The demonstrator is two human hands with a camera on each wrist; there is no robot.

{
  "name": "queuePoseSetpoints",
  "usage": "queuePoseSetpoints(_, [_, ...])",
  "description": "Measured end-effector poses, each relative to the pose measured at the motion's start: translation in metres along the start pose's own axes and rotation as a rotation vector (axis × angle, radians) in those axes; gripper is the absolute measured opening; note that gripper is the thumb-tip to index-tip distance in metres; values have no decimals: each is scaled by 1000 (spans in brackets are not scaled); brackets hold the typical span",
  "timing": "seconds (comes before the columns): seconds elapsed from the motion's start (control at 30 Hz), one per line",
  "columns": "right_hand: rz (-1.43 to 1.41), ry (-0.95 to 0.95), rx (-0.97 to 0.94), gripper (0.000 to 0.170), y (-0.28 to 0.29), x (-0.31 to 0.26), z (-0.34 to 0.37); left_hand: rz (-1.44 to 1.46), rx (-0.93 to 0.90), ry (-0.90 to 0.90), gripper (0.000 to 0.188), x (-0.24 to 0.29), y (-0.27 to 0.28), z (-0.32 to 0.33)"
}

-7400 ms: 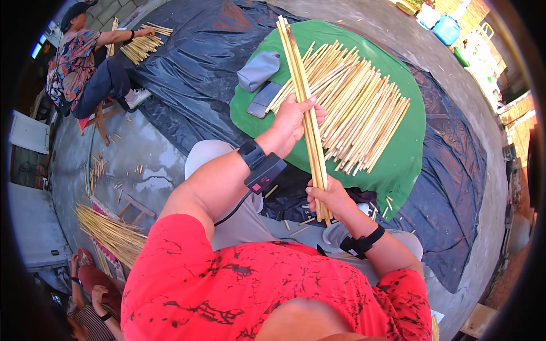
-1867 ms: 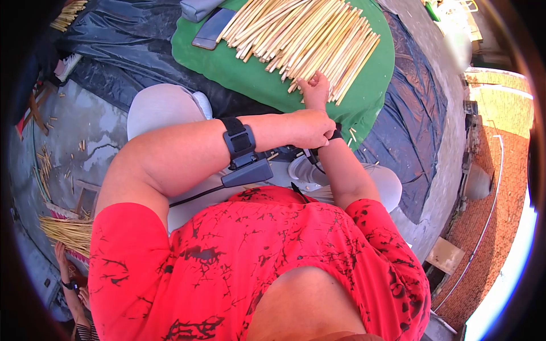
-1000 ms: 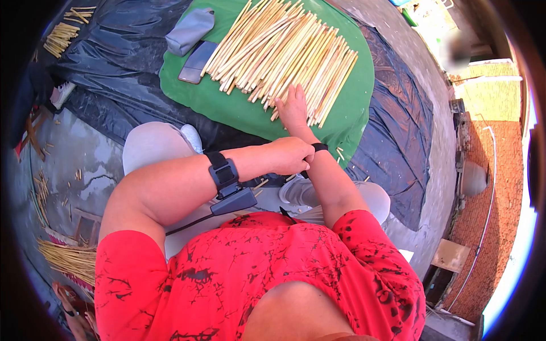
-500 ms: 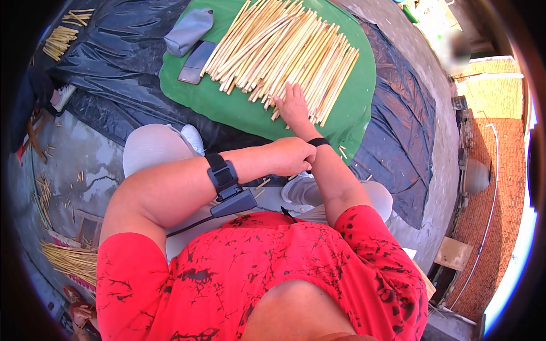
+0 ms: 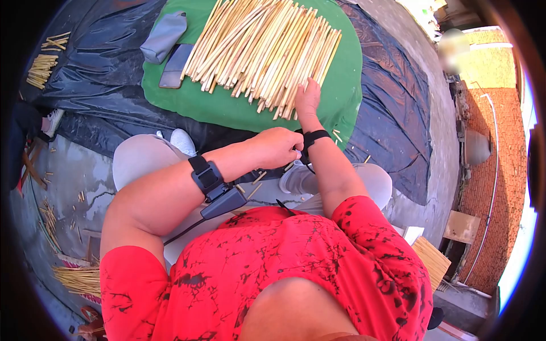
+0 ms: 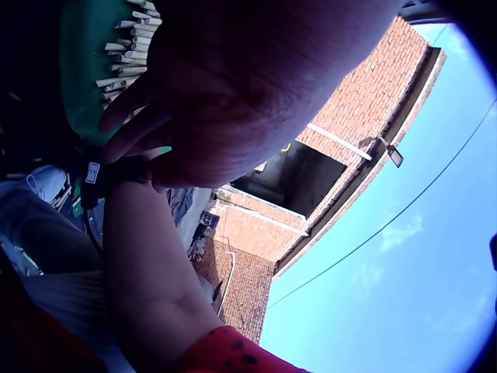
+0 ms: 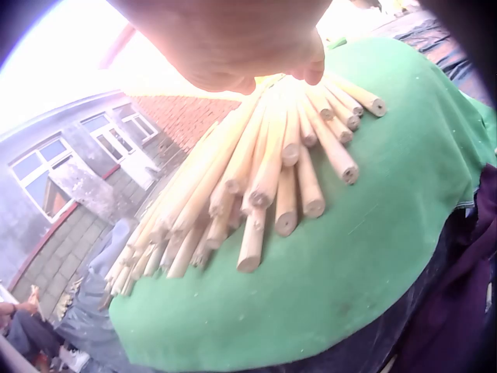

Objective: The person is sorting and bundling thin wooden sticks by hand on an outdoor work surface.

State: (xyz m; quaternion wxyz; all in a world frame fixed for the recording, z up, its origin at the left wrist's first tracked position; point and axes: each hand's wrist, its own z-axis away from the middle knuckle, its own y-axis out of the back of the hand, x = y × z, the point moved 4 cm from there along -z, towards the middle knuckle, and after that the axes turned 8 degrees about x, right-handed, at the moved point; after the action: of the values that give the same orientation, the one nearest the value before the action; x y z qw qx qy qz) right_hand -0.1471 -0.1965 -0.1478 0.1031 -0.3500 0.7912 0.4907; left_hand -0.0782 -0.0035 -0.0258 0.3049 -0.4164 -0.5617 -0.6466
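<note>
My left hand (image 5: 273, 148) reaches across my lap to the right wrist, its fingers and thumb pinching the black wrist strap (image 5: 315, 135). In the left wrist view the same hand's shadowed palm fills the top, with the small black wrist camera (image 6: 92, 175) right beside its fingertips. My right hand (image 5: 307, 102) is turned on edge at the near right of a wide pile of peeled sticks (image 5: 264, 54). In the right wrist view its loosely bent fingers overlap the sticks' far part, and the cut ends (image 7: 264, 194) point toward the camera.
Under the pile lies a green cloth (image 5: 341, 108) on black plastic sheeting (image 5: 398, 113). A phone (image 5: 176, 65) and a grey pouch (image 5: 164, 37) are left of the sticks. Stick offcuts (image 5: 256, 181) litter the ground by my feet. More sticks (image 5: 42, 69) lie far left.
Earlier both hands held a few long sticks; those are out of the hands now. The left hand has since moved to the right wrist. Within the last half second the right hand has turned on edge.
</note>
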Motion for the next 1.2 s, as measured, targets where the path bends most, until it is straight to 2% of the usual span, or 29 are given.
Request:
queuePoseSetpoints(0.07, [161, -258, -39, 38, 8, 34, -9, -4, -4, 6, 20, -2, 0, 1])
queuePoseSetpoints(0.2, [248, -405, -80, 40, 17, 66, -13, -12, -40, 39, 20, 1, 0, 1])
queuePoseSetpoints(0.3, [287, -341, -160, 38, 13, 67, -13, -12, -60, 48, 21, 2, 0, 0])
queuePoseSetpoints(0.37, [222, -135, -156, 36, 9, 59, -11, -3, -64, 48, 21, 1, -1, -1])
queuePoseSetpoints(0.4, [221, -136, -157, 36, 6, 61, -8, 7, -65, 44, 21, 2, -2, -1])
queuePoseSetpoints(0.47, [234, 60, -167, 33, 1, 57, -3, -3, -73, 46, 21, 2, -2, -1])
queuePoseSetpoints(0.57, [256, 140, -109, 32, -2, 59, 0, -9, -73, 45, 22, 1, -3, -1])
queuePoseSetpoints(0.67, [341, 77, -165, 31, 5, 53, 0, -9, -74, 41, 22, 0, -5, -1])
queuePoseSetpoints(0.77, [366, 100, -195, 32, 5, 53, 0, -17, -94, 47, 22, 2, -2, -1])
queuePoseSetpoints(0.9, [345, 90, -155, 28, 4, 56, 1, -12, -77, 29, 22, 1, -3, 0])
queuePoseSetpoints(1.0, [361, 53, -147, 35, 9, 55, 4, -5, -72, 38, 22, 0, -4, 1])
queuePoseSetpoints(1.07, [348, 43, -279, 39, 5, 53, 7, -13, -83, 41, 22, 2, -3, 1])
queuePoseSetpoints(1.2, [308, -28, -354, 43, 2, 48, 3, -2, -81, 46, 22, 1, -3, 1])
